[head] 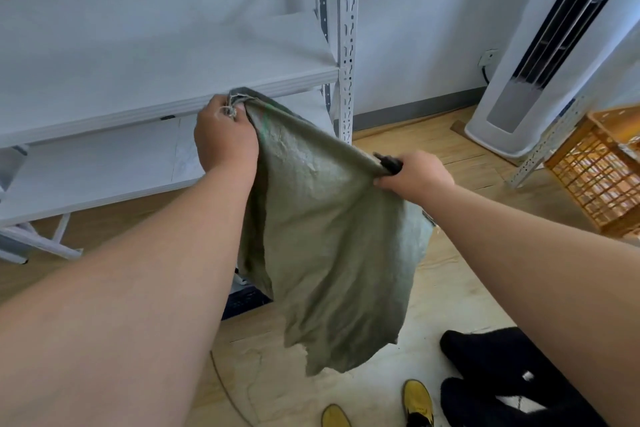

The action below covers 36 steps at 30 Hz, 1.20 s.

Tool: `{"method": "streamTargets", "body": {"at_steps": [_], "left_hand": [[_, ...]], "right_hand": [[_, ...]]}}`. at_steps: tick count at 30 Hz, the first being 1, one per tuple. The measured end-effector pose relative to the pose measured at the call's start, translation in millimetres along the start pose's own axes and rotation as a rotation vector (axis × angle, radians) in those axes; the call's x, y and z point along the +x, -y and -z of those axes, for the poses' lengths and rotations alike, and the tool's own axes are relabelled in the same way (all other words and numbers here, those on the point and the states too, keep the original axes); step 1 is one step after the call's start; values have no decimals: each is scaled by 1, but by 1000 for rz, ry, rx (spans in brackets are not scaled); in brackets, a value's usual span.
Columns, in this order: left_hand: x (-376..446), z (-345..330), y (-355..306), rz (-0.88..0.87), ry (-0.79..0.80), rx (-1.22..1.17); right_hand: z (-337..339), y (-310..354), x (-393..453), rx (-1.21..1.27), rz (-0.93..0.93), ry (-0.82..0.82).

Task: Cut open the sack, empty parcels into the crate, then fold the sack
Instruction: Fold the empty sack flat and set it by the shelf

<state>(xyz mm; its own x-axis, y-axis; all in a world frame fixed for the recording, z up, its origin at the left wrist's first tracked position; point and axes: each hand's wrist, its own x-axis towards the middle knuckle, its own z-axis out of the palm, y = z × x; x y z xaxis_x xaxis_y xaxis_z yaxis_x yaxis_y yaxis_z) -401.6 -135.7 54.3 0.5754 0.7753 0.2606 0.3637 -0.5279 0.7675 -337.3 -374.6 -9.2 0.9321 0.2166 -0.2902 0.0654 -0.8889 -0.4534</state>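
Head view: both hands' grips, left hand (224, 135) and right hand (412, 173), clutch the sack (325, 236) above wooden floor (450, 288) beside white shelving (166, 83).

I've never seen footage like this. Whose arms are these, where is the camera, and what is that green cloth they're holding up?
There is no machine here: these are a person's bare arms, filmed by one wide camera worn on the head, looking forward and down. The left hand grips one bunched corner of a limp green woven sack, where a bit of string shows. The right hand grips the other top corner together with a small dark object I cannot identify. The sack hangs slack between them above the wooden floor. Behind stands a white metal shelf rack; at the right edge sits an orange lattice crate beside a tall white standing unit. Yellow shoes show below.
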Motion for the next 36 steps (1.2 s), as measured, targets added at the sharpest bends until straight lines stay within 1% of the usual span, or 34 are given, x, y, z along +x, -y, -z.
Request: {"method": "streamTargets", "body": {"at_steps": [1,2,4,5,7,10,11,12,13,15,16,17,18,19,21,23,25,28,30,31,33,34,36], "left_hand": [[3,-4,-3,-20,3,38],[6,-10,-6,-34,10,82],[8,-26,-12,-44,49,109],[8,-37,-14,-44,73,92],[8,-58,-20,-23,118,54],[19,-86,-31,48,125,6],[25,-95,-35,50,111,13],[30,-103,-40,42,100,21],[35,-112,-45,29,101,31],[41,-133,-60,-20,133,58],[44,-144,-69,-40,161,67],[48,-155,-77,-52,188,64],[53,-167,-83,-53,218,44],[58,-179,-88,-38,254,5],[67,-201,-93,9,326,-73],[71,-220,-95,9,398,-78],[72,-231,-96,-14,477,-52],[78,-245,-95,-59,582,20],[83,-250,-91,-42,675,35],[87,-253,-87,-17,751,55],[89,-261,-78,107,929,49],[86,-266,-73,212,1018,17],[73,-277,-66,431,1185,-100]], "right_hand": [[3,-3,2,-15,-38,-123],[7,-6,5,-84,-61,-196],[14,-15,14,-243,-92,-218],[17,-19,20,-282,-114,-193],[23,-27,36,-275,-161,-67],[35,-39,62,-116,-167,216],[39,-45,71,-46,-170,259],[41,-51,80,-31,-168,251],[43,-55,88,-76,-166,194],[48,-65,103,-204,-180,1],[52,-68,112,-202,-205,-57],[57,-69,122,-153,-242,-68],[63,-70,133,-49,-292,-23],[68,-71,146,117,-366,54],[80,-76,171,547,-565,236],[89,-80,190,854,-698,308],[97,-83,209,1074,-781,265],[108,-83,240,1364,-864,117],[113,-81,258,1561,-876,25],[115,-78,268,1649,-866,-27],[117,-71,288,1777,-809,-116],[117,-67,294,1821,-767,-127],[114,-53,302,1860,-710,-96]]}}
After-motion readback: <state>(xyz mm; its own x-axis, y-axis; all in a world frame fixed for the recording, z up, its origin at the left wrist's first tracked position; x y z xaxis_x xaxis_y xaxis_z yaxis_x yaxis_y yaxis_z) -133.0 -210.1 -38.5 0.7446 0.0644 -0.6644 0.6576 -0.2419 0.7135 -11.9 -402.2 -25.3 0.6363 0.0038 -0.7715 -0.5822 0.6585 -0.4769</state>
